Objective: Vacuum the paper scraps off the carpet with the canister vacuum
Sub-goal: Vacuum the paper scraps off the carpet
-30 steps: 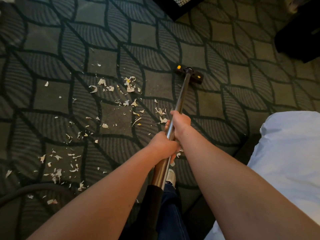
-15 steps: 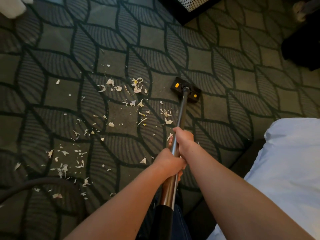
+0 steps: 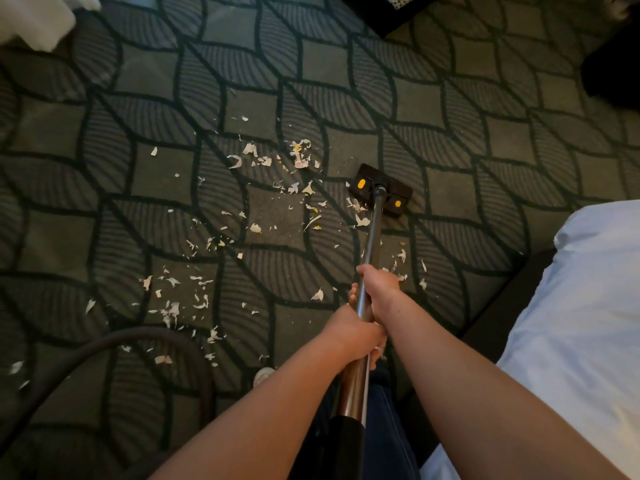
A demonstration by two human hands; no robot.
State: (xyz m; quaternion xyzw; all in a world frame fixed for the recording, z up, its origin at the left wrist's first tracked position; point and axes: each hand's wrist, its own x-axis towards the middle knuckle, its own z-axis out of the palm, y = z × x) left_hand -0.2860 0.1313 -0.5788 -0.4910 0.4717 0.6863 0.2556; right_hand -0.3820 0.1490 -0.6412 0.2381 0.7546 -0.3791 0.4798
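Fingers (image 3: pixel 352 296) of right hand (image 3: pixel 379 289), head view: curled round the metal wand (image 3: pixel 370 244), tips showing on the tube's left side, pressed together, none spread. Left hand (image 3: pixel 353 332): wrapped round the same tube just below the right, the two hands touching; back of hand uppermost, finger ends partly hidden beneath. Wand: bright metal, running from a black cuff (image 3: pixel 344 445) at the bottom edge, up through both grips, to the floor head (image 3: pixel 381 188) well ahead of the fingers. Floor head: black, two yellow buttons, lying flat on the carpet (image 3: pixel 485 140), skewed with its left end farther away. Paper scraps (image 3: pixel 300 154): pale torn bits, strewn mostly left of the wand and ahead of the hands; a thick cluster up-left of the floor head, a few pieces touching its near edge, one larger piece just left of the right fingertips, several small ones just right of the right knuckles, a further patch out to the left of the left forearm. Hose (image 3: pixel 104 339): dark, curving across the lower left over the scraps there. Carpet: grey-green, dark leaf-and-square pattern. White bedding (image 3: pixel 571 306): at the right edge, beside the right forearm. Blue trouser leg (image 3: pixel 384 427) under the wand; pale shoe toe (image 3: pixel 263 375) left of it. White cloth (image 3: pixel 34 19) at top left, blurred. Dark furniture (image 3: pixel 391 8) at top centre, another dark shape (image 3: pixel 616 74) at top right, kind not discernible.
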